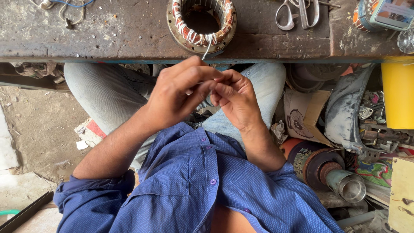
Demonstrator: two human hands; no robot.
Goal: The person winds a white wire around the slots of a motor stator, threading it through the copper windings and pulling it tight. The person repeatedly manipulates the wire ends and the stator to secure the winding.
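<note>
Worn workbench (pixel 108 34) carrying a motor stator (pixel 201 23) with copper windings at its near edge. Left hand (pixel 179 92) and right hand (pixel 235 101) meet below it, fingertips pinched on white thread (pixel 207 48) running taut from the stator (keeping tension). Scissors (pixel 297 13) lie aside.

Worn workbench (pixel 108 39) — dusty concrete floor (pixel 39 129).

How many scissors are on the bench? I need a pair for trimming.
1. The scissors lie at the bench's far edge, right of the stator; their blades run out of view, so another pair may be hidden.
</note>
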